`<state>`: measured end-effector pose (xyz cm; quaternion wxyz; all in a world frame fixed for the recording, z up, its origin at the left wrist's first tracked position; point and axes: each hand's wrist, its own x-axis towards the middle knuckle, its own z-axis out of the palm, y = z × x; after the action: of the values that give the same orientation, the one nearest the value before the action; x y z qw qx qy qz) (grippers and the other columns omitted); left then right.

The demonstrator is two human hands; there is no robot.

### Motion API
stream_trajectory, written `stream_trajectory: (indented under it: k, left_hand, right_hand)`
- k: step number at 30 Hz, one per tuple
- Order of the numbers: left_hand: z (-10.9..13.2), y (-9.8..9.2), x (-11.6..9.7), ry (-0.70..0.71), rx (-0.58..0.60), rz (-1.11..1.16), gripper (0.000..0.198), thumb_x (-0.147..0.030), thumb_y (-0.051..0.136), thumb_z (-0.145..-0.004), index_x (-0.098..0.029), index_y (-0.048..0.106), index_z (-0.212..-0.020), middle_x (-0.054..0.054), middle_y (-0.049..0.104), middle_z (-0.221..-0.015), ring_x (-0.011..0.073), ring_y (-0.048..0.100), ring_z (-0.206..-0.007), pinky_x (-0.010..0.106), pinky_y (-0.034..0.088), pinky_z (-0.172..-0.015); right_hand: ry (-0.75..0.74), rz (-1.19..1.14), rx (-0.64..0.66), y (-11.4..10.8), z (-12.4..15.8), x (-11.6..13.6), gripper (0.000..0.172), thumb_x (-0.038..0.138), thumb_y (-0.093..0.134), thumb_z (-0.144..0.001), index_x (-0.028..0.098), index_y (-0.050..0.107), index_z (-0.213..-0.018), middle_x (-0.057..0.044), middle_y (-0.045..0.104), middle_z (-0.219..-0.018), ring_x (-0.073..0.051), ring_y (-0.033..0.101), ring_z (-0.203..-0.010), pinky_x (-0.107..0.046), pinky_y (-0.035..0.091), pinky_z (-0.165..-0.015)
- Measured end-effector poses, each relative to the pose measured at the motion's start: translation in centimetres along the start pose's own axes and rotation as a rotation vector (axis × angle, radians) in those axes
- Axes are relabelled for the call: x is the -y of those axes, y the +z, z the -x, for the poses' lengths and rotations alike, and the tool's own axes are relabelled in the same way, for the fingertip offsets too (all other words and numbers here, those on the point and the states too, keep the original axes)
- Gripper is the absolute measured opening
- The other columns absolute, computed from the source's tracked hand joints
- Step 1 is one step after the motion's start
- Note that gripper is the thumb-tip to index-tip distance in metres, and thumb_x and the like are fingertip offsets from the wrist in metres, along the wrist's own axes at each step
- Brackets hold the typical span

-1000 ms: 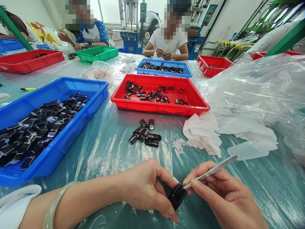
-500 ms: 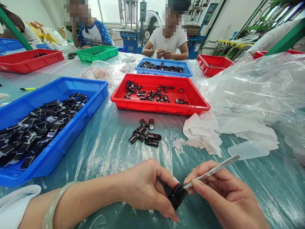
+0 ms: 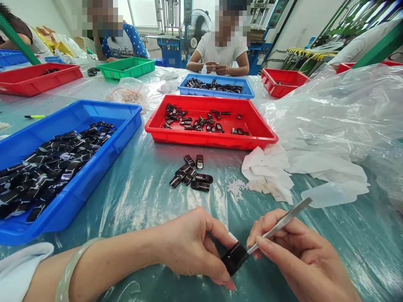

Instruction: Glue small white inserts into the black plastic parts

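Observation:
My left hand [image 3: 198, 247] is closed around a glossy black piece [image 3: 234, 258], held between thumb and fingers just above the table. In my right hand [image 3: 292, 247] is a pair of metal tweezers [image 3: 283, 221], pinched between thumb and fingertips and slanting down to the left. The tweezers' tip meets the right edge of the black piece; whether it grips anything there is too small to tell. Beyond my hands lies a small group of similar glossy black pieces [image 3: 202, 178] on the plastic-covered table [image 3: 141, 191].
A blue tray [image 3: 126, 111] heaped with black pieces stands at left. A red tray [image 3: 208, 140] with smaller dark pieces is ahead. White scraps [image 3: 235, 188], crumpled tissue [image 3: 266, 174] and plastic sheeting [image 3: 340, 109] lie at right. Two people sit across the table; another is partly visible far left.
The tweezers and my right fingers have shifted slightly right, and the tweezers have tilted more steeply. My left hand keeps the black piece in nearly the same place.

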<state>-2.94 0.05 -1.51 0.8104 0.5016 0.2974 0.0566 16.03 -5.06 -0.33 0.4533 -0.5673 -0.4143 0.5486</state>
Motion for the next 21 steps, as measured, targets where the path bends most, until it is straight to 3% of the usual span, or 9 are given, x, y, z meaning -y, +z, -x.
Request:
stream_trajectory:
  k: [4,8,21]
  left_hand:
    - [-0.01,-0.05,-0.12,0.01,0.004,0.017,0.04,-0.015,0.07,-0.059,-0.019,0.071,-0.098,0.001,0.061,-0.077,0.0085,0.058,-0.059,0.013,0.042,-0.048]
    - [0.01,-0.09,-0.1,0.002,0.001,0.014,0.041,-0.015,0.069,-0.058,-0.019,0.071,-0.099,0.001,0.061,-0.078,0.0094,0.059,-0.06,0.015,0.044,-0.051]
    - [0.1,-0.07,0.0,-0.01,-0.007,0.0,0.035,-0.017,0.07,-0.06,-0.016,0.07,-0.095,0.0,0.063,-0.073,0.0102,0.06,-0.059,0.016,0.042,-0.051]
  right_hand:
    - [-0.015,0.026,0.06,-0.03,0.01,0.07,0.016,0.035,0.071,-0.071,0.024,0.06,-0.072,0.002,0.062,-0.066,-0.011,0.056,-0.06,-0.018,0.048,-0.056]
    - [0.0,0.013,-0.004,0.23,0.14,0.27,0.018,0.036,0.072,-0.068,0.023,0.059,-0.071,0.002,0.061,-0.066,-0.011,0.055,-0.061,-0.019,0.047,-0.056]
    - [-0.021,0.04,-0.004,0.12,0.17,0.21,0.016,0.035,0.07,-0.07,0.024,0.06,-0.072,0.002,0.061,-0.066,-0.011,0.055,-0.061,-0.018,0.047,-0.057]
